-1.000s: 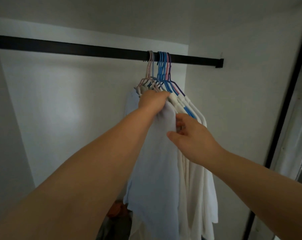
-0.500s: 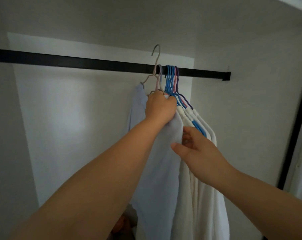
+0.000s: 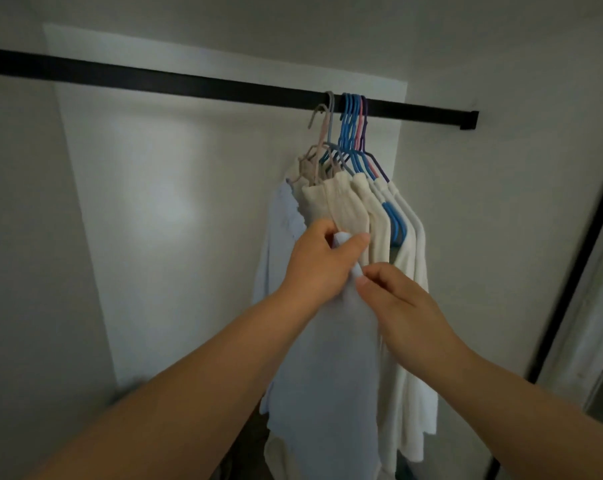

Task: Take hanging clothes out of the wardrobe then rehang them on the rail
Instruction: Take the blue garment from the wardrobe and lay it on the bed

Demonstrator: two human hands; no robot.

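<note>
The left hand (image 3: 322, 258) grips a fold of the pale blue garment (image 3: 327, 358), fingers curled around the cloth. The right hand (image 3: 400, 299) pinches the same cloth just beside it. The garment hangs among cream tops (image 3: 348, 206) under the black rail (image 3: 189, 83).

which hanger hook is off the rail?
The beige hanger hook, leftmost in the bunch: its tip sits below and left of the black metal rail. The grey, blue, pink and purple hooks beside it all loop over the rail.
</note>
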